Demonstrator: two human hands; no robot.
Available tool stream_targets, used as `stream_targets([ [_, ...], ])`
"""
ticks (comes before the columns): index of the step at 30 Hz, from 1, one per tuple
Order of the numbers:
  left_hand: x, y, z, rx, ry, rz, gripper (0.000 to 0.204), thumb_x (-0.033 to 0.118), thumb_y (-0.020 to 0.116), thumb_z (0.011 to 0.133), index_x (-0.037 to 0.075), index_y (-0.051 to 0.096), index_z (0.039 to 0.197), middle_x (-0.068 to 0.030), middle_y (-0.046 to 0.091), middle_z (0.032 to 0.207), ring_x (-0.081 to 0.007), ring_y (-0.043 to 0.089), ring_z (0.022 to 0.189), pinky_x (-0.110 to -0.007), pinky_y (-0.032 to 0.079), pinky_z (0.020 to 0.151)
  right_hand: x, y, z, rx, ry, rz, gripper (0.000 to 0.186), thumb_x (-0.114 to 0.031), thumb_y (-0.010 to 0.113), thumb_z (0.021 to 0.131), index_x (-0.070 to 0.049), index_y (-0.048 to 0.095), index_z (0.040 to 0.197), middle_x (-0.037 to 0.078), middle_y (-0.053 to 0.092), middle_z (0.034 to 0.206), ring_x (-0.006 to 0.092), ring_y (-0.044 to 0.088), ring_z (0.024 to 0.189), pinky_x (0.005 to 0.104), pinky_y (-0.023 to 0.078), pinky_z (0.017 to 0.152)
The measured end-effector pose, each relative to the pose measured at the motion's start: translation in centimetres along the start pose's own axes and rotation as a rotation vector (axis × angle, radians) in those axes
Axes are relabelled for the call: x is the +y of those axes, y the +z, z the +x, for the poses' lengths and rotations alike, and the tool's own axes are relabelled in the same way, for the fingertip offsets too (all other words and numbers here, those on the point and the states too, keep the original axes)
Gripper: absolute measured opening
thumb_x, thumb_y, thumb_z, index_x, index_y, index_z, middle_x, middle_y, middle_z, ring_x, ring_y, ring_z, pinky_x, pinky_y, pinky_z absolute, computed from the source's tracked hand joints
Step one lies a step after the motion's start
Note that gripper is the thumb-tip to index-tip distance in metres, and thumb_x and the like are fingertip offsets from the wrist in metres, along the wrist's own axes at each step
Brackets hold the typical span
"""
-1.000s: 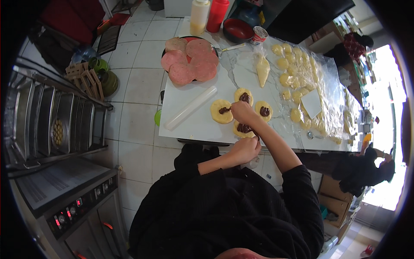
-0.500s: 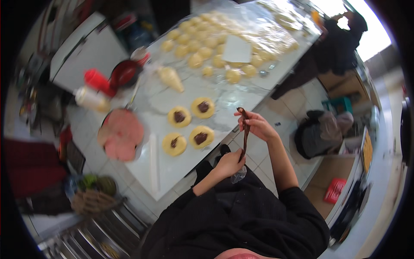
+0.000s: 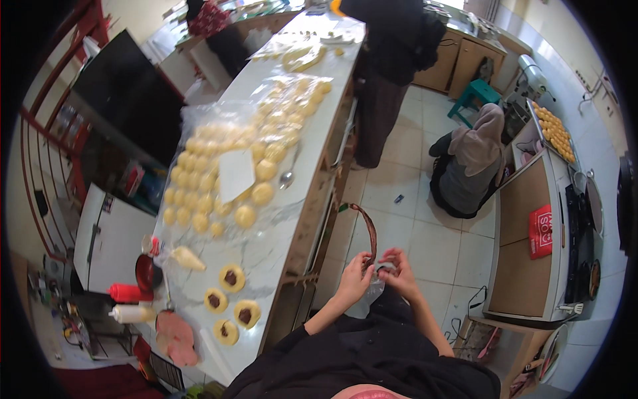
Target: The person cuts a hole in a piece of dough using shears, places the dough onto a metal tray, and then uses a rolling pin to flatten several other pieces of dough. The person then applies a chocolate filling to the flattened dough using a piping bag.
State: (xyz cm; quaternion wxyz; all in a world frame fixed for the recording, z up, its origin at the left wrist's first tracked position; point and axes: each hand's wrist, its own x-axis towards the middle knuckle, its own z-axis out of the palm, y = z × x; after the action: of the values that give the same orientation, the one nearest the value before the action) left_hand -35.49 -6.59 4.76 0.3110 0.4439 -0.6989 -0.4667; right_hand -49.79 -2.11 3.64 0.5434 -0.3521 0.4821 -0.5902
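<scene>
In front of my body I hold a slim clear piping bag with dark chocolate filling inside, its narrow end bending away over the floor. My left hand is closed around the bag's middle. Beside it my right hand has its fingers curled on the bag's plastic. The loose, empty plastic end hangs below my hands, near my dark clothes. On the table's near end lie several flat dough rounds, each with chocolate in its centre.
Many dough balls lie under plastic sheeting on the marble-patterned table, with a white card on top. A cream-filled piping bag and squeeze bottles stand at left. One person crouches on the floor; another stands by the table.
My view has swung to the right and farther up. My right hand has come from the bag's far end down beside my left hand. The bag's far end now hangs free.
</scene>
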Motion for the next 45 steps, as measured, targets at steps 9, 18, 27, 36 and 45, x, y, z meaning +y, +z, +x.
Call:
stream_targets([
  [9,4.4,9.9,13.0,-0.252,-0.024,-0.224,0.032,0.013,0.049,0.083,0.001,0.046,0.113,-0.0103,0.045,0.107,-0.0174,0.048,0.100,-0.026,0.039,0.082,-4.6,-11.6,6.2,0.045,-0.125,-0.128,0.040,-0.002,0.065,0.069,0.000,0.047,0.104,0.006,0.050,0.101,0.0138,0.049,0.096,0.0260,0.040,0.082],
  [18,6.0,14.2,23.5,-0.237,0.036,-0.399,0.018,0.007,0.054,0.081,0.001,0.061,0.096,-0.0102,0.055,0.101,-0.0134,0.053,0.089,-0.024,0.043,0.076,-6.0,-17.7,15.3,0.187,-0.207,0.127,0.015,-0.001,0.056,0.077,0.001,0.054,0.092,0.004,0.055,0.090,0.0099,0.052,0.084,0.0225,0.041,0.076],
  [27,5.6,16.8,38.1,-0.241,-0.042,-0.564,0.017,0.012,0.054,0.082,-0.004,0.060,0.088,-0.0040,0.059,0.080,-0.0079,0.054,0.077,-0.020,0.044,0.065,-9.6,-21.8,27.4,0.370,-0.249,0.170,0.012,-0.012,0.058,0.080,-0.004,0.049,0.081,0.003,0.057,0.082,0.0103,0.053,0.080,0.0262,0.043,0.076],
  [36,10.2,19.0,50.4,-0.410,0.200,-0.453,0.021,0.016,0.052,0.083,-0.002,0.058,0.092,-0.0063,0.054,0.086,-0.0109,0.051,0.071,-0.023,0.042,0.063,-15.6,-26.3,38.0,0.471,-0.312,0.164,0.023,-0.005,0.060,0.077,-0.004,0.046,0.095,0.002,0.052,0.092,0.0091,0.049,0.088,0.0224,0.040,0.076],
  [45,15.9,23.3,65.1,-0.463,0.168,-0.702,0.072,0.061,0.021,0.081,0.003,0.035,0.120,-0.0126,0.046,0.110,-0.0230,0.051,0.094,-0.037,0.040,0.083,-17.8,-39.6,46.8,0.459,-0.368,0.331,0.019,-0.011,0.054,0.082,-0.003,0.047,0.097,0.005,0.055,0.089,0.0159,0.054,0.088,0.0293,0.043,0.079],
])
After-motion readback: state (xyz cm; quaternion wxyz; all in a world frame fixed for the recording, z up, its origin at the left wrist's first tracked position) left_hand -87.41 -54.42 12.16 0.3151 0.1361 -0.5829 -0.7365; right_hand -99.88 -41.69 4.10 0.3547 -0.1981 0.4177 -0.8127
